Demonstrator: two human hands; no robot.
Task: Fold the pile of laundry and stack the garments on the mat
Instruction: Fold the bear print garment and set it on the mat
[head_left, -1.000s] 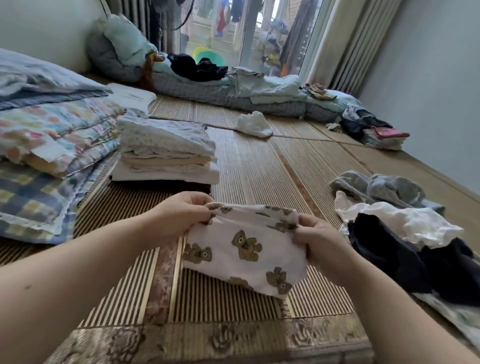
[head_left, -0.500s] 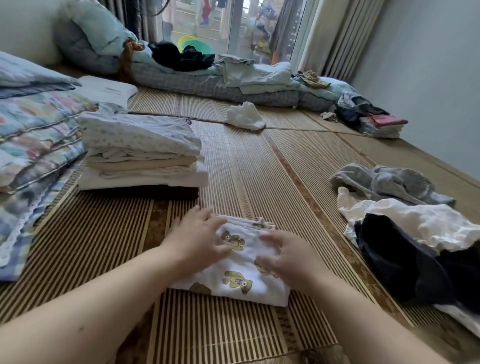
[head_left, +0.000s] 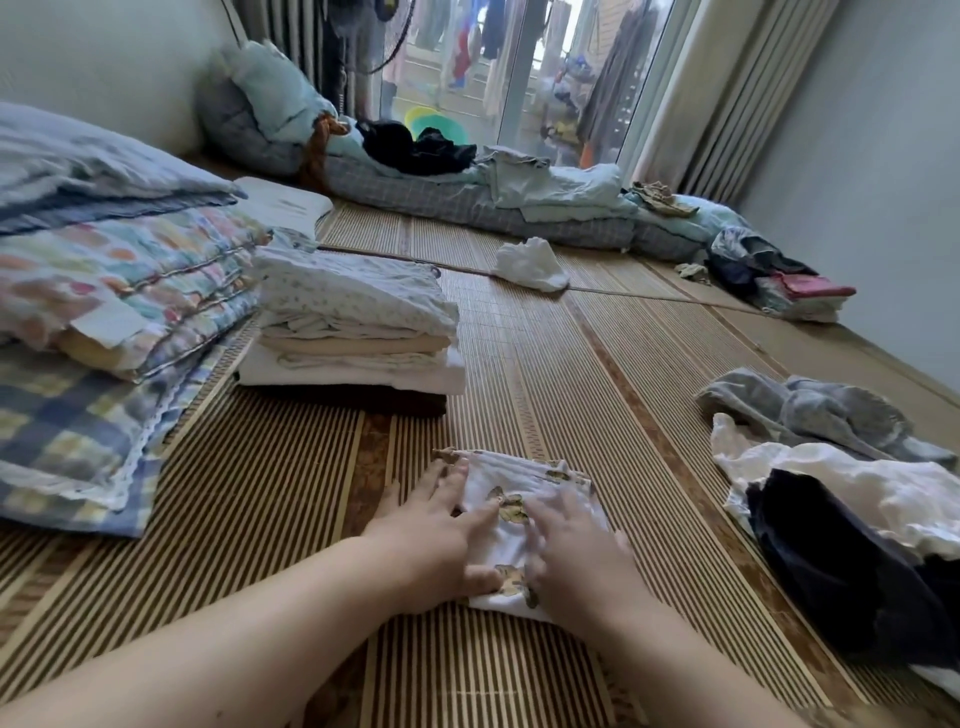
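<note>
At the far left a stack of folded patterned quilts is being left untouched. Just beside it the stack of folded pale garments is being kept on the striped woven straw mat, unchanged from a second ago. Nearer the viewer, the left hand is being laid flat on the left edge of the small folded white bear-print garment, with its fingers spread straight and gripping nothing, and the thumb touching the garment's near edge. A second ago this garment was being held up off the mat, pinched at its upper corners by both hands; now it is being pressed down onto the mat, in front of the folded stack and apart from it. Compared with half a second ago, the hands are being brought closer together over it, so that less of the cloth is being shown. The right hand is being rested on the garment's right half; it is blurred, yet its fingers are being seen extended rather than curled, with nothing grasped. To the right, well apart from the hands, the loose pile of unfolded laundry, made up of grey, white and navy pieces, is being left on the mat as before.
</note>
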